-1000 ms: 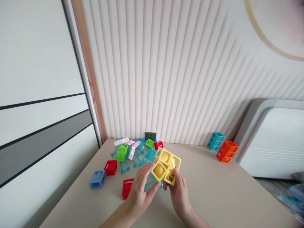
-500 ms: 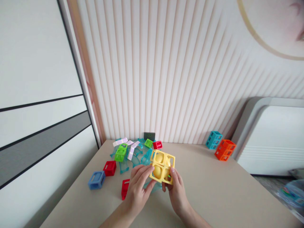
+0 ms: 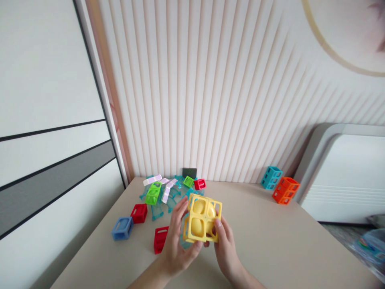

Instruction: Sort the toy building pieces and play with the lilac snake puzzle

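Wall: white-pink vertical ribs, bkgd beyond the yellow block point(image 3: 198, 220); smooth beige table point(image 3: 258, 249) below.
Blue block point(image 3: 122, 228): far L of yellow blk, matte plastic, rounded openings.
Red block point(image 3: 139, 213): L of yellow blk, boxy, touching or just beside blue, can't tell.
Green piece point(image 3: 153, 193): L & beyond yellow, windowed, tilted; lilac strips point(image 3: 152, 179) nr it, flat, glossy.
Teal pieces point(image 3: 157, 210): L & beyond yellow, see-thru, curved, heaped.
Red frame point(image 3: 161, 239): L of yellow, slotted, partly behind L hand.
L hand point(image 3: 177, 247): clamped on yellow's L side, thumb at lower edge.
Yellow block: held up btwn both hands, over table; 4-window face twd cam, top edge dipping slightly R; long axis unclear; rounded bulges inside square frames, opaque plastic.
R hand point(image 3: 226, 247): clamped on yellow's R side, thumb on front.
Turquoise stack point(image 3: 271, 178): well R & beyond yellow, upright lattice.
Orange stack point(image 3: 285, 190): farther R of yellow, same lattice, upright.
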`<control>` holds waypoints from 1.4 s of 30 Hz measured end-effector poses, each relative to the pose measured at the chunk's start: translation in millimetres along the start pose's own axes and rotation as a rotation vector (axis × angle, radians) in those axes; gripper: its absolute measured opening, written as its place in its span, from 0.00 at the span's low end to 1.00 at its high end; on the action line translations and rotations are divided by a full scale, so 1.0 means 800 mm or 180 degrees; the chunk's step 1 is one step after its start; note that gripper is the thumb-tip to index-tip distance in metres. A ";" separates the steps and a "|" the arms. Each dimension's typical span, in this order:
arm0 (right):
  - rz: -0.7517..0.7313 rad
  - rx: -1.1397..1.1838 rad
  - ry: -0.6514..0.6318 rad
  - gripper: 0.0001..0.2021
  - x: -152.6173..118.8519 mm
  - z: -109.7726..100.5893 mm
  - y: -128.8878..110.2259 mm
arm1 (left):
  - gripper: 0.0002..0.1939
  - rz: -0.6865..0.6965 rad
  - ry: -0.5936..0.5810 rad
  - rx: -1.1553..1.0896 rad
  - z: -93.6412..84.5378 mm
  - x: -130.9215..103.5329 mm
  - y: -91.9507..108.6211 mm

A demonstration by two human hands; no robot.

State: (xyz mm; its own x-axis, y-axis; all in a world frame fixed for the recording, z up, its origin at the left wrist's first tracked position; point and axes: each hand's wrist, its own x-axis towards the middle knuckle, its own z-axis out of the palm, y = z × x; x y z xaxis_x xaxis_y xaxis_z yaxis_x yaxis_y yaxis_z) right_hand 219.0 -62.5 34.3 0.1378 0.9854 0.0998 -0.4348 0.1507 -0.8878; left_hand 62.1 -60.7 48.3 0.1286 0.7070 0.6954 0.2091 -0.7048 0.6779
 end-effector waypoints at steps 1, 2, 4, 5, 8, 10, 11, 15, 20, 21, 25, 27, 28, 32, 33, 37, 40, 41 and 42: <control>-0.0032 -0.0047 -0.0031 0.26 -0.003 0.001 -0.001 | 0.40 -0.0180 -0.0107 -0.0293 0.000 0.001 0.003; -0.0069 -0.0102 -0.0047 0.26 -0.005 0.002 -0.003 | 0.42 -0.0354 -0.0216 -0.0540 0.001 0.002 0.007; -0.0132 -0.0210 -0.0037 0.28 -0.008 0.004 -0.006 | 0.43 -0.0619 -0.0351 -0.0874 0.000 0.003 0.012; -0.0144 -0.0254 -0.0019 0.29 -0.009 0.005 -0.007 | 0.42 -0.0698 -0.0371 -0.0991 -0.001 0.004 0.013; -0.0124 -0.0295 0.0046 0.30 -0.010 0.006 -0.008 | 0.42 -0.0911 -0.0398 -0.1294 -0.003 0.003 0.012; -0.0113 -0.0277 0.0102 0.29 -0.008 0.004 -0.007 | 0.42 -0.1026 -0.0448 -0.1385 -0.004 0.003 0.010; -0.0109 -0.0273 0.0131 0.28 -0.006 0.003 -0.006 | 0.41 -0.1067 -0.0476 -0.1407 -0.003 0.003 0.009; -0.0166 -0.0344 0.0240 0.26 -0.002 -0.001 -0.004 | 0.41 -0.1154 -0.0533 -0.1514 0.001 0.004 0.011; -0.0347 -0.0444 0.0064 0.27 -0.006 -0.002 -0.007 | 0.42 -0.1360 -0.0368 -0.1606 0.005 0.009 0.014; -0.0384 -0.0490 -0.0037 0.26 -0.008 -0.003 -0.007 | 0.42 -0.1457 -0.0299 -0.1602 0.006 0.010 0.013; -0.0548 -0.0764 -0.0284 0.25 -0.015 -0.010 0.000 | 0.38 -0.1780 -0.0144 -0.1838 0.004 0.014 0.008; -0.0631 -0.0825 -0.0276 0.25 -0.015 -0.013 0.004 | 0.36 -0.1796 -0.0065 -0.2003 0.004 0.015 0.007; -0.0694 -0.0859 -0.0243 0.25 -0.015 -0.014 0.005 | 0.35 -0.1771 -0.0013 -0.2052 0.005 0.014 0.007; -0.1007 -0.1194 -0.0252 0.24 -0.011 -0.016 0.005 | 0.33 -0.1770 0.0112 -0.2058 0.007 0.010 0.008; -0.1091 -0.1299 -0.0339 0.22 -0.010 -0.017 0.004 | 0.32 -0.1795 0.0139 -0.2026 0.007 0.009 0.008; -0.1571 -0.1788 -0.0654 0.17 -0.009 -0.021 0.004 | 0.31 -0.1779 0.0116 -0.1962 0.005 0.005 0.005; -0.1992 -0.2143 -0.0659 0.22 -0.012 -0.031 0.012 | 0.34 -0.1613 -0.0012 -0.2115 0.003 0.004 0.003; -0.2093 -0.2249 -0.0634 0.24 -0.013 -0.035 0.016 | 0.34 -0.1558 -0.0025 -0.2173 0.002 0.003 0.003; -0.2181 -0.2345 -0.0598 0.26 -0.014 -0.039 0.020 | 0.34 -0.1523 -0.0028 -0.2216 0.002 0.003 0.004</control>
State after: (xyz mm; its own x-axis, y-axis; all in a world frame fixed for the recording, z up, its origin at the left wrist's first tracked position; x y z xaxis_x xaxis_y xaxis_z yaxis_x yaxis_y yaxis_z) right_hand 238.4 -73.6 4.9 -0.0182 0.7116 0.7024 0.3486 0.6629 -0.6625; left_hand 64.7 -61.2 51.9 0.1865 0.9368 0.2960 -0.4018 -0.2022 0.8931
